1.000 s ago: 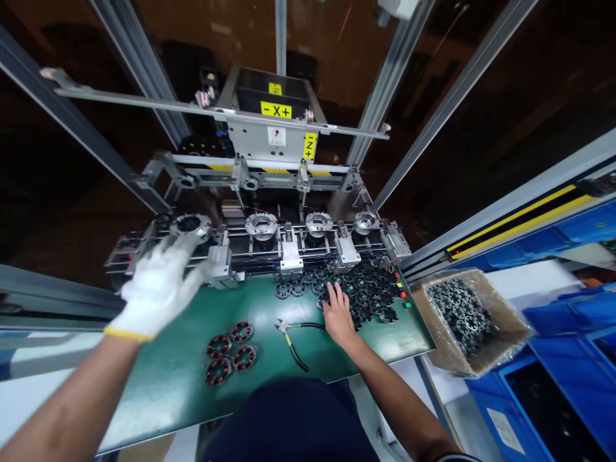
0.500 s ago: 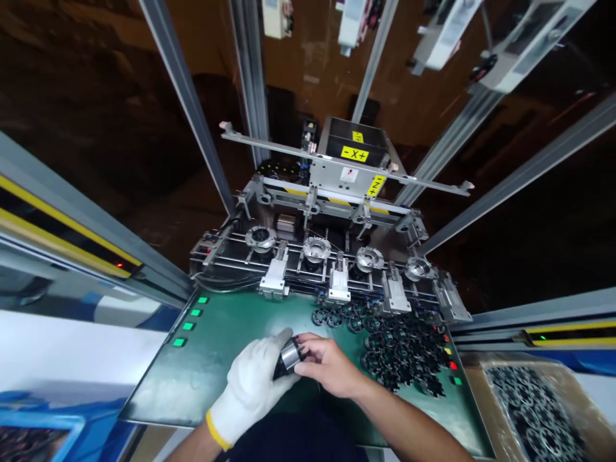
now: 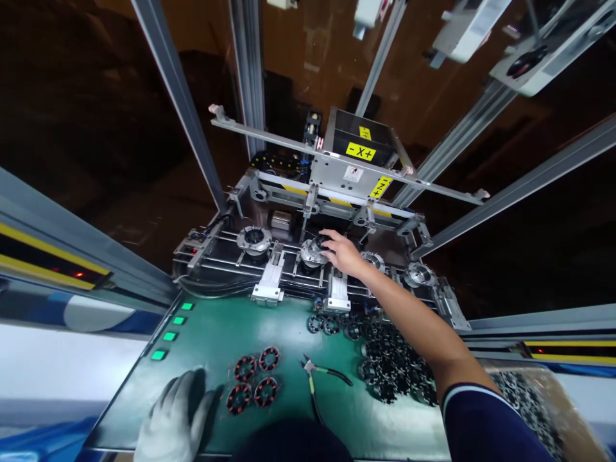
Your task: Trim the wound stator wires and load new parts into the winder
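Head view: right hand (image 3: 342,254) curls around black ring (image 3: 318,243) at second-from-left fixture (image 3: 310,258), apparently for alignment; left hand (image 3: 169,418), empty, fingers apart, rests on green table (image 3: 219,324), seemingly for support.

Left hand (image 3: 168,420) in a pale off-white, full-fingered fabric glove (image 3: 166,433), right hand (image 3: 344,255) and forearm (image 3: 418,321) bare, a short dark navy sleeve (image 3: 486,430) above, thin pale stripe (image 3: 469,387) curving around its edge, dark-clothed torso (image 3: 293,443) below.
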The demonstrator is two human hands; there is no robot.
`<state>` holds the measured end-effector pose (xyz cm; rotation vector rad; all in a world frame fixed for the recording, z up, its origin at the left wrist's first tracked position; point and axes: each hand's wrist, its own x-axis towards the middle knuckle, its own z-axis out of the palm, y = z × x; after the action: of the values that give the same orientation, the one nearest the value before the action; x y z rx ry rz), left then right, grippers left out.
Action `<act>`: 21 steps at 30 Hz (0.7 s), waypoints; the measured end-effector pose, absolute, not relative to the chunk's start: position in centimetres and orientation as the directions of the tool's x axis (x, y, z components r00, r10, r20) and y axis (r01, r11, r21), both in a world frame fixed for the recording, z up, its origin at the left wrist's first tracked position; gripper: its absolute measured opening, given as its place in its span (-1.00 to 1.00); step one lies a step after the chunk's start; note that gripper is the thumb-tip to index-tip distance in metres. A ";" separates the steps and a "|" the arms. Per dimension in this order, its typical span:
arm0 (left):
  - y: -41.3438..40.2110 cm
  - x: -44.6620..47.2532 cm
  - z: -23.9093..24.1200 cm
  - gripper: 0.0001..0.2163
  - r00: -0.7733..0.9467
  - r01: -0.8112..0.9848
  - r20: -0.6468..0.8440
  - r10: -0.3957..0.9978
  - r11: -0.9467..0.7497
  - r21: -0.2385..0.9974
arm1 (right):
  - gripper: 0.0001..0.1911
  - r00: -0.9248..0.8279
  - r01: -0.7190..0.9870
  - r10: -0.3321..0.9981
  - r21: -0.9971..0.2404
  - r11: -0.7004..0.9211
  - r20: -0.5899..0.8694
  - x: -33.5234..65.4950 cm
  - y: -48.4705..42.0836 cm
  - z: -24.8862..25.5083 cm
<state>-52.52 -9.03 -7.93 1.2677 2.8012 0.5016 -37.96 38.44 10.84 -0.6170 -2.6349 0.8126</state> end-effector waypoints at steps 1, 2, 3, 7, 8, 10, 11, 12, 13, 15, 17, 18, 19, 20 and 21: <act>-9.0 -52.5 -7.8 -0.49 -0.669 0.727 0.101 0.736 0.620 0.294 | -0.82 -0.868 0.320 0.472 -0.549 0.772 0.158 -38.0 38.6 10.4; -8.9 -52.5 -7.7 -0.48 -0.670 0.727 0.096 0.736 0.625 0.285 | -0.81 -0.876 0.331 0.459 -0.509 0.794 0.146 -38.1 38.6 10.1; -8.7 -52.5 -7.5 -0.47 -0.670 0.729 0.095 0.736 0.628 0.273 | -0.80 -0.883 0.344 0.451 -0.472 0.812 0.132 -38.1 38.5 9.8; -8.4 -52.5 -6.9 -0.46 -0.642 0.758 0.120 0.757 0.605 0.242 | -0.77 -0.897 0.393 0.437 -0.337 0.856 0.063 -38.4 37.7 9.7; -8.4 -52.5 -6.8 -0.47 -0.634 0.766 0.125 0.763 0.596 0.242 | -0.78 -0.900 0.402 0.434 -0.306 0.863 0.045 -38.7 37.6 9.8; -8.4 -52.6 -6.8 -0.48 -0.620 0.777 0.131 0.774 0.583 0.237 | -0.79 -0.903 0.413 0.429 -0.251 0.876 0.011 -39.3 37.5 10.1; -8.4 -52.6 -6.7 -0.49 -0.615 0.782 0.131 0.777 0.579 0.232 | -0.80 -0.904 0.417 0.427 -0.228 0.880 -0.004 -39.6 37.5 10.3; -8.4 -52.6 -6.7 -0.49 -0.611 0.785 0.132 0.781 0.576 0.227 | -0.80 -0.905 0.419 0.425 -0.208 0.884 -0.017 -39.9 37.6 10.5; -8.4 -52.6 -6.7 -0.50 -0.608 0.788 0.132 0.783 0.574 0.223 | -0.80 -0.906 0.419 0.422 -0.192 0.888 -0.029 -40.1 37.7 10.6; -8.4 -52.7 -6.6 -0.52 -0.603 0.791 0.123 0.788 0.570 0.223 | -0.81 -0.912 0.410 0.408 -0.170 0.896 -0.046 -40.2 37.9 11.0; -8.4 -52.6 -6.6 -0.53 -0.603 0.790 0.111 0.790 0.571 0.223 | -0.82 -0.922 0.387 0.383 -0.158 0.909 -0.056 -40.0 38.0 11.3; -8.4 -52.6 -6.6 -0.52 -0.605 0.789 0.104 0.790 0.575 0.219 | -0.83 -0.928 0.372 0.368 -0.153 0.916 -0.056 -39.7 37.9 11.4; -8.4 -52.6 -6.6 -0.52 -0.607 0.787 0.096 0.789 0.580 0.210 | -0.83 -0.935 0.356 0.352 -0.149 0.923 -0.053 -39.4 37.8 11.4; -8.4 -52.5 -6.5 -0.51 -0.613 0.783 0.088 0.786 0.589 0.199 | -0.83 -0.941 0.339 0.336 -0.145 0.930 -0.047 -39.0 37.7 11.3; -8.4 -52.5 -6.5 -0.50 -0.621 0.777 0.079 0.780 0.600 0.190 | -0.81 -0.947 0.321 0.319 -0.142 0.936 -0.038 -38.6 37.4 11.1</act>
<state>-52.46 -8.43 -6.52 1.3622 2.7989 0.3225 -38.65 37.45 11.10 -0.5139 -3.1053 0.2312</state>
